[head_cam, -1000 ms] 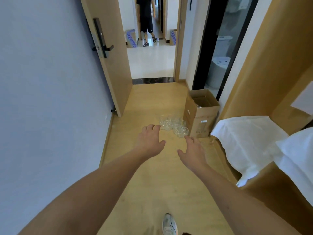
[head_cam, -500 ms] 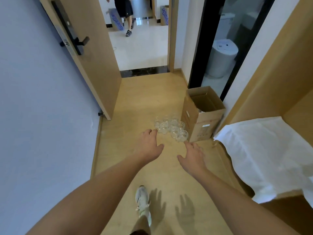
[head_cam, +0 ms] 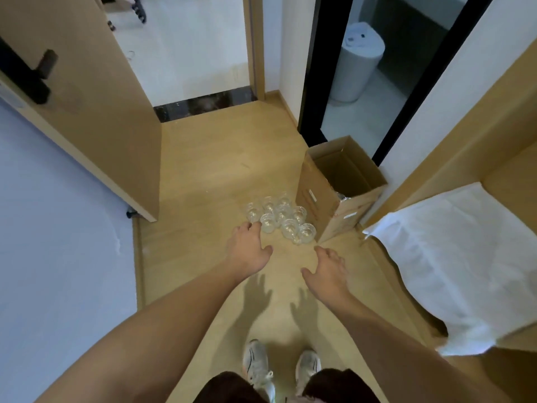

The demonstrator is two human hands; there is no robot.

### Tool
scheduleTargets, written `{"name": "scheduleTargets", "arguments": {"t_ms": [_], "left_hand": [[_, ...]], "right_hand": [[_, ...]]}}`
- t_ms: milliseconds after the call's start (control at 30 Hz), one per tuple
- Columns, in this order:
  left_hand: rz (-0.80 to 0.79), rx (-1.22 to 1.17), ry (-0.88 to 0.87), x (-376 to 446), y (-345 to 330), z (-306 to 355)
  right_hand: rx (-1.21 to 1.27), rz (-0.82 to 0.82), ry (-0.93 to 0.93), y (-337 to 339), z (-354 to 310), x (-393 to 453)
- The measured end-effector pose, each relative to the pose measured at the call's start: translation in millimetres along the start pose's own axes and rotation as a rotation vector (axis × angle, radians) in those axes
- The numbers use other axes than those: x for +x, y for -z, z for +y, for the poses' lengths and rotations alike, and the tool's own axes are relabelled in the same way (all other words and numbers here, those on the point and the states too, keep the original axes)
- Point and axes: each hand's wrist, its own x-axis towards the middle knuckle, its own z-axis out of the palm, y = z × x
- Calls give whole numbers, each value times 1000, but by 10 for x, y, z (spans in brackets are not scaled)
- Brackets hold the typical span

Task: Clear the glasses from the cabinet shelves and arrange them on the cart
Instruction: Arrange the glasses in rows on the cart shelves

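Both my hands, left (head_cam: 250, 251) and right (head_cam: 328, 266), are spread and hold nothing. Glasses (head_cam: 279, 219) sit on the floor beside the box (head_cam: 325, 199). I should bend low and lift gently.

Glasses (head_cam: 280, 218) left of box (head_cam: 338, 187)

place: I read it as a home hallway | cues: wooden door (head_cam: 96, 112), wood floor (head_cam: 220, 170), toilet (head_cam: 360, 68) behind glass
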Motion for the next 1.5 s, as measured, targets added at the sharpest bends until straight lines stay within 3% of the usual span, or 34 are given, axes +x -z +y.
{"name": "scheduleTargets", "arguments": {"t_ms": [133,367,500,667,933,1200,1500], "left_hand": [[-78,-7,27,449,-52,-3],[-74,-111,109,1338,-331,-8],[-68,-211,187,1931,-642,-29],[-66,-236,158,2519,-1181,-291],[-103,-202,127,3248,-2618,-1192],[-43,-197,79,4025,-4106,-1841],[127,-264,116,4706,-4883,-2258]], "right_hand": [[11,-33,-23,-65,-69,438],[7,-128,-61,-306,43,1496],[24,-162,-103,-597,142,2105],[-9,-166,-135,-1190,306,2736],[4,-102,-149,-2569,581,3649],[101,2,-162,-3908,1224,4583],[309,222,-91,-4707,1452,5262]]}}
